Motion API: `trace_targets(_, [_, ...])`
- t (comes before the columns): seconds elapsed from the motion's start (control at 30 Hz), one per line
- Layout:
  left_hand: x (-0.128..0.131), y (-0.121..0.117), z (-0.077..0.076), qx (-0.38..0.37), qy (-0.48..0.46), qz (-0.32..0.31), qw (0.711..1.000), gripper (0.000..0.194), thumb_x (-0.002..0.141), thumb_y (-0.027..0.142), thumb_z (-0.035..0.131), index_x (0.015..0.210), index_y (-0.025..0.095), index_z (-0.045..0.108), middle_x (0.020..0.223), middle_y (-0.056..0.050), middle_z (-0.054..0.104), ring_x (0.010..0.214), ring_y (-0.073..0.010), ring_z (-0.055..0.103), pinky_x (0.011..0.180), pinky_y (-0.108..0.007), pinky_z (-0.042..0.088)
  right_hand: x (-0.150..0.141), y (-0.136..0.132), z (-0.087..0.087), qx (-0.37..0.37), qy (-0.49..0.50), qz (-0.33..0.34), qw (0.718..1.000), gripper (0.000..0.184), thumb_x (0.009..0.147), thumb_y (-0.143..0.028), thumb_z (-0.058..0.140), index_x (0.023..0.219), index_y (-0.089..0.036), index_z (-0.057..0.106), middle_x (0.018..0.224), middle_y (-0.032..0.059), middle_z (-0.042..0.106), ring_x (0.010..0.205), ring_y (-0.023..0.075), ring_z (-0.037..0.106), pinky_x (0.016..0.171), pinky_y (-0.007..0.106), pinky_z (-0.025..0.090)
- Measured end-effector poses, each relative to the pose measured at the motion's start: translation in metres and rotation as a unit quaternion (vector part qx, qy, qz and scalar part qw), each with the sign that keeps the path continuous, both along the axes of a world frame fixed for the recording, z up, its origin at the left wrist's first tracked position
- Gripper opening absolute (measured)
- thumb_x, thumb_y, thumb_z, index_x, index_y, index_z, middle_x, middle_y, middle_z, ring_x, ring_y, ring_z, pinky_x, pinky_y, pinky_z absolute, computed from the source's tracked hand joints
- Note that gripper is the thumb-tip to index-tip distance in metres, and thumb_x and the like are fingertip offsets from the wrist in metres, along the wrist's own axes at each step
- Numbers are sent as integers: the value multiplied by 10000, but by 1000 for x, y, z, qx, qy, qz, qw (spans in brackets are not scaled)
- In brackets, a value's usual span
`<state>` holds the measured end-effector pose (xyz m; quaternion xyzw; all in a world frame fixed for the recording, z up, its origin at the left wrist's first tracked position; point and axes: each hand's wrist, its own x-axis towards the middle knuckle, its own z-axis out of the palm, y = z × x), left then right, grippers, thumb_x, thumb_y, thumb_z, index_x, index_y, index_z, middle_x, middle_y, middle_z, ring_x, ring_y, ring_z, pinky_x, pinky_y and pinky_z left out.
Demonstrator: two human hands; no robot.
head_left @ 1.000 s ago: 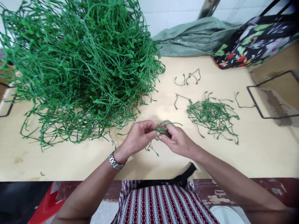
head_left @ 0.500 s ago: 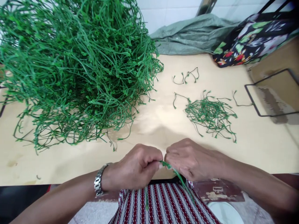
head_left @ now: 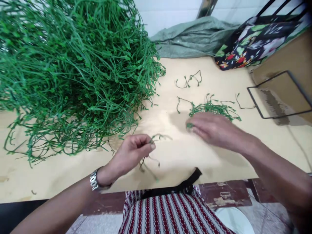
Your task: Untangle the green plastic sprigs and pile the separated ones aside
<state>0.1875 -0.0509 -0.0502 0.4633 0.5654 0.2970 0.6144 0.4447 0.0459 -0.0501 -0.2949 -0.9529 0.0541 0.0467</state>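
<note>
My left hand [head_left: 133, 152], with a metal-band watch at the wrist, pinches a few thin green plastic-looking stems [head_left: 159, 136] above the table's near part. Their bud-like ends stick out right and downward. My right hand [head_left: 213, 131] is over the front of a small pile of similar stems [head_left: 214, 109] and hides part of it. Its fingers are closed, and a bit of green stem [head_left: 190, 125] shows at the fingertips. A large tangled heap of green stems [head_left: 80, 71] fills the left of the table.
Loose stems [head_left: 195, 78] lie behind the small pile. To the right are a black wire frame [head_left: 258, 110] and a cardboard box [head_left: 302, 55]. A floral bag [head_left: 255, 42] and a grey-green cloth [head_left: 187, 39] lie along the back. A black strap [head_left: 192, 178] crosses the near edge.
My hands were close together at the near edge with green stems between them. They have parted: the right moved forward and right to the small pile, the left slightly forward and left.
</note>
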Motion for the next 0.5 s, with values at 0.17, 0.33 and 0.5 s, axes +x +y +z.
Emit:
trace_targets(0.17, [9,15,-12,-37,-157,132,978,225,691,232,636,563,138,477,543,32,463,459,-51,396,440,-185,328,-13,1,-6,126,58,-111,984,375,837,-360,506,1137,-136,527,1167,162,547,1099,312,475,928,513,317])
trace_targets(0.33, [19,17,-13,-13,-212,167,963,223,682,222,656,563,137,488,536,30,508,457,-63,459,475,-205,378,-60,-37,-17,-167,224,0,960,431,816,-407,544,1168,-162,496,1135,100,582,1077,195,520,899,357,439])
trace_targets(0.5, [27,15,-16,16,-234,217,948,222,678,204,670,567,126,494,544,31,529,493,-50,465,496,-180,369,-82,-50,-38,-215,316,-23,924,483,823,-293,532,1267,-167,389,1138,128,567,1071,202,521,903,393,435])
